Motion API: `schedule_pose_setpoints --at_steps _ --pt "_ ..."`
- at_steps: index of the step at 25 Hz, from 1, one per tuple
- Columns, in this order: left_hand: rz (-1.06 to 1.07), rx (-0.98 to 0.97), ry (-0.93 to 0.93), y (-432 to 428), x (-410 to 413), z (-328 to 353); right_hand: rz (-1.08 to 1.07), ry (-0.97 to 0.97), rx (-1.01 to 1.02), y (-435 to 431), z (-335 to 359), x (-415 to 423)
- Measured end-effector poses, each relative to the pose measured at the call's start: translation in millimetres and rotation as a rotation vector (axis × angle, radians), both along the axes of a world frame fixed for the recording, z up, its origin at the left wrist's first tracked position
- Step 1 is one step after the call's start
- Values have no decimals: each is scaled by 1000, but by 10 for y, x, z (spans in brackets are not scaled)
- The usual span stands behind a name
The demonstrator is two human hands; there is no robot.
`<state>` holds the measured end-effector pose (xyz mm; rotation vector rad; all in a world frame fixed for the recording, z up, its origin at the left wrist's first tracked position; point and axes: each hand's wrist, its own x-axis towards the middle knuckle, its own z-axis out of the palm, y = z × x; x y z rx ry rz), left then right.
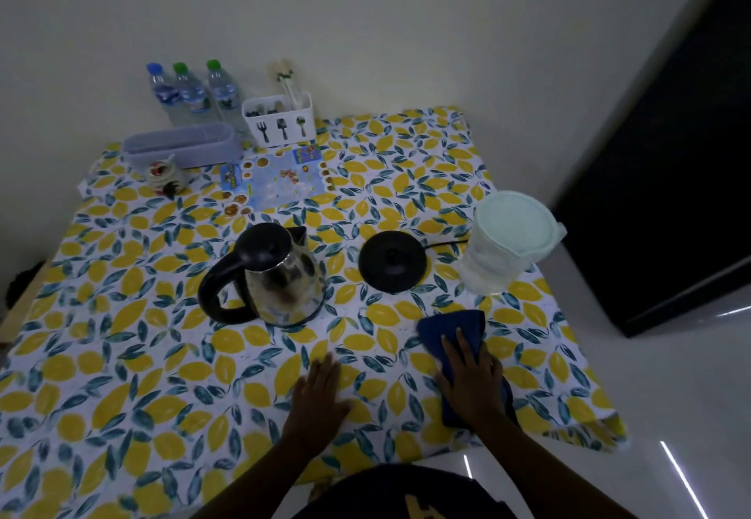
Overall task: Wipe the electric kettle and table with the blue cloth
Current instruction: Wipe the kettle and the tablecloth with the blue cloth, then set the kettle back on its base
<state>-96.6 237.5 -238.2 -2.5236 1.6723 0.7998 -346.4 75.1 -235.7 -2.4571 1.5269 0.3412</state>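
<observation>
1. Head view: my right hand (471,380) lies flat, fingers spread, pressed on the blue cloth (455,331) in the lower right of the frame; it is not curled around the cloth, only resting on top of it.
2. The cloth lies on the table (122,376), which is covered by a lemon-and-leaf print, and it reaches from under my palm toward the centre right.
3. My left hand (319,392) is open and empty, palm down on the tablecloth, just left of my right hand, in the lower middle of the frame.
4. The electric kettle (272,274) stands upright at the centre of the frame, off its base, with its black handle turned to the lower left and its spout toward the upper right.
5. The round black base (392,261) sits just right of the kettle, apart from it, with its cord running off to the right.
6. A clear jug (504,242) with a pale lid stands at the centre right, above the cloth.
7. In the upper left of the frame, against the wall, stand three water bottles (191,91), a white cutlery holder (280,120) and a long pale tray (183,144).
</observation>
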Motion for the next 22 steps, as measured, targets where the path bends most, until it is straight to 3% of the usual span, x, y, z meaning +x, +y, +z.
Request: schedule_pose_setpoints --at_steps 4,10,22 --pt "37 -77 22 37 -113 -34 -8 -44 -40 -18 -57 -5" --pt "121 -175 33 14 -81 194 147 -121 -137 63 100 163" --pt "274 -676 -184 -60 985 1105 498 -578 -253 130 990 1992"
